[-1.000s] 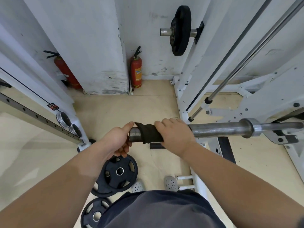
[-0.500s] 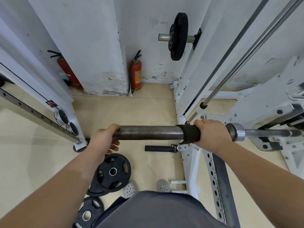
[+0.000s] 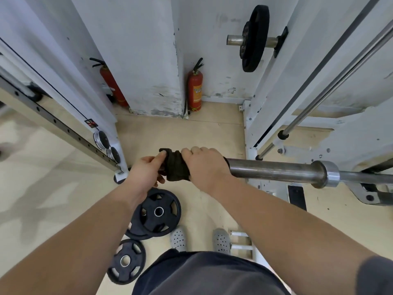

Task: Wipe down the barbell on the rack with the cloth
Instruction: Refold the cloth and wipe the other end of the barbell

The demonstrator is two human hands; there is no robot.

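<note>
The steel barbell (image 3: 270, 169) runs from the middle of the view to the right, its sleeve ending at a collar (image 3: 328, 174). A dark cloth (image 3: 176, 167) is wrapped over the sleeve's free left end and hides the tip. My right hand (image 3: 207, 167) grips the sleeve through the cloth, just right of the end. My left hand (image 3: 146, 172) is at the end of the bar and pinches the cloth's loose edge between thumb and fingers.
Three black weight plates (image 3: 158, 212) lie on the floor below the bar end, beside my shoes (image 3: 178, 239). White rack uprights (image 3: 274, 103) and a chrome guide rod (image 3: 331, 86) stand to the right. Two red fire extinguishers (image 3: 195, 88) lean against the far wall.
My right hand slid the cloth left along the sleeve, from near the collar to the free end. My left hand let go of the bar end and now pinches the cloth.
</note>
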